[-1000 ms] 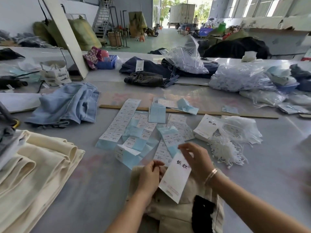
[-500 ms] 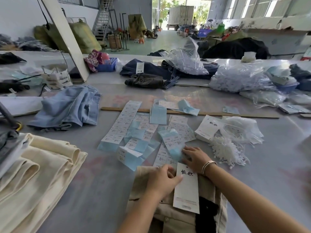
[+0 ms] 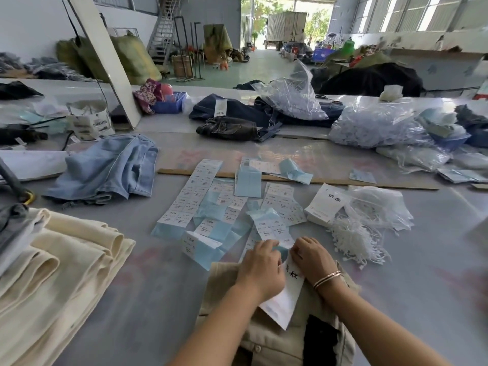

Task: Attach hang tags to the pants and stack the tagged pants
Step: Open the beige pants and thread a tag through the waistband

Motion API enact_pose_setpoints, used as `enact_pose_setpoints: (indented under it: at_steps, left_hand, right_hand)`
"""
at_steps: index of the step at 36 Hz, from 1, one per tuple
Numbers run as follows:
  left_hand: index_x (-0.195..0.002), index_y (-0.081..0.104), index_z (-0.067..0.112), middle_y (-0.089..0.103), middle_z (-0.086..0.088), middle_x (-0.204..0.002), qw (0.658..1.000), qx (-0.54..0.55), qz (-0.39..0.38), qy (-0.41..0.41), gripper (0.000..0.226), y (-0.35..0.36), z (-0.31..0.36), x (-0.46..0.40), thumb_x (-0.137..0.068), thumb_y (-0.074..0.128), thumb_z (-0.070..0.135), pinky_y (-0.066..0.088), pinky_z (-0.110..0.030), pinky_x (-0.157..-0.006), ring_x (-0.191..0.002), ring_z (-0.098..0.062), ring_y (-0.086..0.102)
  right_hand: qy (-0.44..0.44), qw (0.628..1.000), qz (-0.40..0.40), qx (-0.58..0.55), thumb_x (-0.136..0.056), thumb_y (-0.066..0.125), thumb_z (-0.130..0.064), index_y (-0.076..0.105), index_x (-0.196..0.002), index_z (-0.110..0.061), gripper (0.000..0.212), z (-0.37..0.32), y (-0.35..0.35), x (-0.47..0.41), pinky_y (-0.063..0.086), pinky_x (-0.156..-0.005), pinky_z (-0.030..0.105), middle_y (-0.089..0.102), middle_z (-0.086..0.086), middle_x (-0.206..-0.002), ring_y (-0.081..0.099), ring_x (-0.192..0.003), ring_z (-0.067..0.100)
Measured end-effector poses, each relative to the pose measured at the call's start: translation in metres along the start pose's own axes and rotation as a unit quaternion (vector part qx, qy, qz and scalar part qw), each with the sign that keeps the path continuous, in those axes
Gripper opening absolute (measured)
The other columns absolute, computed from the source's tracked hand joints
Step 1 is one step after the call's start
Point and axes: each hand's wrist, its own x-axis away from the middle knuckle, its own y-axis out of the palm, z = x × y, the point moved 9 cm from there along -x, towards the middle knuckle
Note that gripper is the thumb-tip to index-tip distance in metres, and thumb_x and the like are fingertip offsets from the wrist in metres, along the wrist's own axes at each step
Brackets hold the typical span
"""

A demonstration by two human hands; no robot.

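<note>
A clear bag (image 3: 380,207) at 2 o'clock is spilling white strings (image 3: 356,241) onto the counter (image 3: 158,286), with a tag stack (image 3: 326,204) leaning against it. The hang tag (image 3: 286,299) is lying on the khaki pants (image 3: 277,336) at 6 o'clock, its long axis running from 12 to 6. The left hand (image 3: 261,268) is pressing on the tag, fingers curled; the right hand (image 3: 311,257) is pinching a sticker sheet (image 3: 272,228) at its top edge. More sheets are lying at 12 o'clock, cream pants (image 3: 58,268) stacked at 9, jeans (image 3: 105,167) at 10.

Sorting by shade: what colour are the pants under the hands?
Beige pants, seen from the head view.
</note>
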Motion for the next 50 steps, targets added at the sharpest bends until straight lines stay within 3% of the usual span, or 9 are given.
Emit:
enact_pose_setpoints:
  at_steps: [5,20,29,35,40,42,45,48,50]
  left_hand:
    - [-0.142,0.041,0.009,0.021,0.003,-0.159,0.997,0.003,-0.076,0.022,0.05,0.029,-0.014,-0.002,-0.094,0.036,0.024,0.007,-0.035,-0.121,-0.145,-0.012,0.017]
    - [-0.139,0.046,0.015,0.029,0.008,-0.156,0.999,0.003,-0.043,0.004,0.051,0.031,-0.015,-0.001,-0.092,0.038,0.031,0.008,-0.031,-0.117,-0.143,-0.006,0.021]
    - [-0.136,0.05,0.015,0.032,0.008,-0.155,0.999,0.005,-0.038,0.005,0.05,0.033,-0.015,-0.002,-0.091,0.037,0.032,0.01,-0.032,-0.118,-0.142,-0.005,0.024]
    - [-0.139,0.048,0.015,0.036,0.008,-0.153,0.999,0.001,-0.04,0.007,0.051,0.033,-0.015,-0.002,-0.091,0.039,0.03,0.011,-0.03,-0.117,-0.142,-0.006,0.025]
    - [-0.102,0.063,0.018,0.039,0.011,-0.151,0.996,0.063,-0.049,-0.026,0.025,0.034,-0.025,-0.007,-0.09,0.043,0.028,0.02,-0.03,-0.115,-0.14,-0.008,0.032]
    - [-0.072,0.048,0.022,0.04,0.013,-0.15,0.991,0.111,-0.052,-0.052,0.018,0.031,-0.03,-0.009,-0.09,0.047,0.026,0.029,-0.029,-0.11,-0.135,-0.012,0.039]
    - [-0.072,0.046,0.027,0.047,0.008,-0.145,0.941,0.315,-0.044,-0.117,0.015,0.026,-0.038,-0.008,-0.086,0.05,0.024,0.044,-0.029,-0.092,-0.119,-0.018,0.055]
    - [-0.112,0.06,0.026,0.07,-0.003,-0.103,0.848,0.497,0.058,-0.175,0.024,0.007,-0.051,-0.001,-0.091,0.052,0.018,0.052,-0.022,-0.064,-0.082,-0.013,0.066]
    - [-0.094,0.064,0.018,0.069,0.002,-0.078,0.788,0.565,0.142,-0.202,0.016,-0.005,-0.063,0.009,-0.097,0.05,0.011,0.048,-0.018,-0.055,-0.067,-0.013,0.063]
  right_hand:
    - [0.01,0.999,-0.015,-0.033,-0.088,0.065,-0.033,0.06,-0.084,-0.009,0.025,0.002,0.003,-0.001,0.034,-0.064,0.023,0.06,0.005,-0.086,0.057,-0.078,0.022]
    - [0.01,0.997,-0.015,-0.079,-0.088,0.065,-0.014,0.069,-0.087,-0.005,0.01,0.0,0.001,0.002,0.04,-0.069,0.019,0.064,0.007,-0.091,0.061,-0.08,0.021]
    - [0.163,0.958,-0.031,-0.235,-0.074,0.079,-0.013,0.072,-0.073,-0.003,0.013,0.023,0.003,-0.003,0.046,-0.07,0.029,0.061,0.002,-0.079,0.056,-0.071,0.015]
    - [0.316,0.834,0.05,-0.448,-0.076,0.075,-0.005,0.061,-0.055,-0.011,0.026,0.056,0.008,0.005,0.04,-0.056,0.028,0.057,0.005,-0.053,0.049,-0.056,0.021]
    - [0.356,0.714,0.15,-0.584,-0.093,0.057,-0.011,0.053,-0.085,-0.027,0.018,0.088,-0.001,0.025,0.044,-0.07,0.007,0.057,-0.036,-0.055,0.055,-0.066,-0.007]
    - [0.372,0.646,0.209,-0.633,-0.097,0.052,-0.021,0.048,-0.079,-0.024,0.018,0.105,-0.005,0.04,0.045,-0.063,0.013,0.061,-0.015,-0.055,0.052,-0.061,0.0]
    - [0.382,0.497,0.256,-0.736,-0.094,0.056,-0.019,0.047,-0.07,-0.02,0.026,0.105,-0.001,0.058,0.033,-0.038,0.015,0.047,-0.006,-0.053,0.046,-0.041,0.007]
    - [0.355,0.502,0.273,-0.74,-0.094,0.054,-0.011,0.051,-0.073,-0.018,0.023,0.081,-0.021,0.065,0.033,-0.036,0.011,0.048,-0.008,-0.043,0.05,-0.036,0.007]
    - [0.332,0.532,0.278,-0.728,-0.095,0.054,-0.01,0.056,-0.077,-0.017,0.02,0.069,-0.035,0.073,0.039,-0.039,0.011,0.052,-0.009,-0.046,0.061,-0.044,0.009]
